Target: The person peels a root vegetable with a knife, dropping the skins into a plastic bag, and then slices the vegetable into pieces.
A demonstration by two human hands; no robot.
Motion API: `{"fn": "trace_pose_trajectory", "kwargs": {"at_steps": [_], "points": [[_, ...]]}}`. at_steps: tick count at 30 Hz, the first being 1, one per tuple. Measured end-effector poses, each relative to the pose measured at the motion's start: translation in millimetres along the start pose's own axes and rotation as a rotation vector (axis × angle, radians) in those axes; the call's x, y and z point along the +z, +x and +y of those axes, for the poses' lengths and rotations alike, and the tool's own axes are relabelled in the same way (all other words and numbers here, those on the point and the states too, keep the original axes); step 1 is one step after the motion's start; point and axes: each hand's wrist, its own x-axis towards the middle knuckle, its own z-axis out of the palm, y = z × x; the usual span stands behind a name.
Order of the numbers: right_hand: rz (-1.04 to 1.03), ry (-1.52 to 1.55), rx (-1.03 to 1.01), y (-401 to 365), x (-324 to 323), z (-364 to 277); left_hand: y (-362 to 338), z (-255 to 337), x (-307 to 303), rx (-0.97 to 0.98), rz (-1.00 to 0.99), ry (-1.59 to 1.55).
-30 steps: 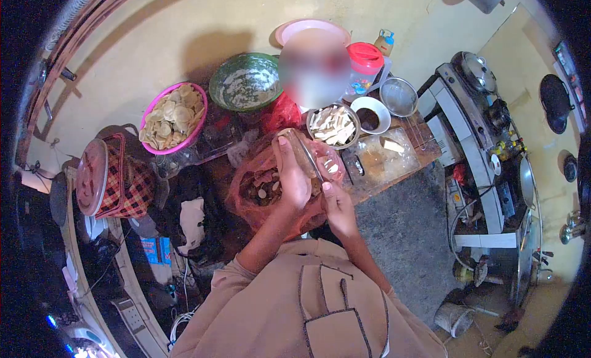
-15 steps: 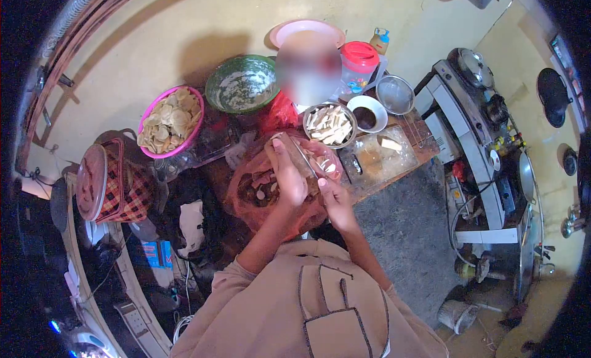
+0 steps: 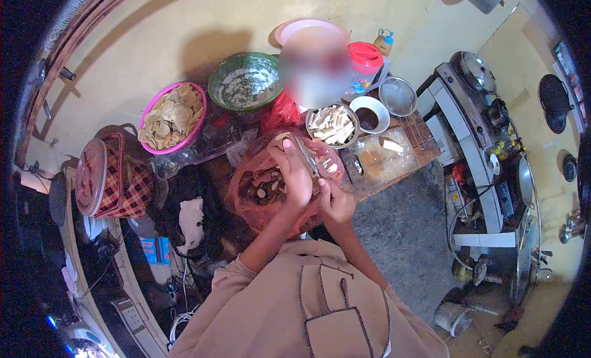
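My left hand (image 3: 295,179) is closed around a brown-skinned piece of root vegetable (image 3: 281,139), its thumb lying along the top. Most of that piece is hidden by the palm and fingers. In my right hand (image 3: 337,202) is a knife (image 3: 306,156), its narrow metal blade against the piece's right side. The handle is covered by the fingers. Both hands are above an opened red plastic bag (image 3: 246,213), which contains dark peelings and pale bits. Just beyond the hands, a metal bowl (image 3: 355,136) is full of white cut sticks (image 3: 331,125).
A worn cutting board (image 3: 369,173) bears one white piece (image 3: 392,145). Around the table are a white bowl of dark liquid (image 3: 383,121), a strainer (image 3: 398,96), a red-lidded jug (image 3: 366,57), a floury green basin (image 3: 245,81) and a pink basket of round chips (image 3: 175,119). A stove (image 3: 458,93) stands right.
The knife and my right hand have shifted slightly, with the right fingers now curled closer to the left hand. The whole view has tilted a little.
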Motion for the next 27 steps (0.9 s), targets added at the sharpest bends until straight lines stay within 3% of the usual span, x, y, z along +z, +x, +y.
{"fn": "trace_pose_trajectory", "kwargs": {"at_steps": [3,4,6,7,9,12,15,18,24,27], "points": [[-0.207,0.665,0.210,3.3,1.8,11.0,7.4,-0.7,-1.5,0.051,-0.029,-0.012],[-0.199,0.687,0.186,3.5,3.8,13.2,10.2,-2.5,-1.7,0.096,-0.023,0.003],[-0.184,0.729,0.134,4.7,6.6,15.8,2.5,7.6,0.8,-0.068,-0.111,-0.061],[-0.178,0.717,0.143,5.6,4.1,11.8,-1.5,15.1,4.0,-0.150,-0.154,-0.093],[-0.131,0.605,0.120,6.4,-0.6,2.7,-4.6,19.3,10.0,-0.049,-0.130,-0.012],[0.057,0.118,-0.041,3.7,5.4,4.9,-12.0,15.2,18.6,0.042,-0.049,0.047],[0.147,0.149,-0.177,6.9,17.5,18.8,-10.9,16.1,17.1,0.044,-0.010,0.050],[-0.184,0.828,0.267,4.5,13.9,17.8,-5.2,12.1,9.8,-0.021,-0.076,0.001],[-0.033,0.648,0.135,9.5,10.6,5.6,-9.0,9.9,11.2,0.087,-0.084,0.239],[0.056,-0.008,0.024,9.5,4.9,-2.8,-14.9,13.0,17.2,0.103,-0.054,0.223]]}}
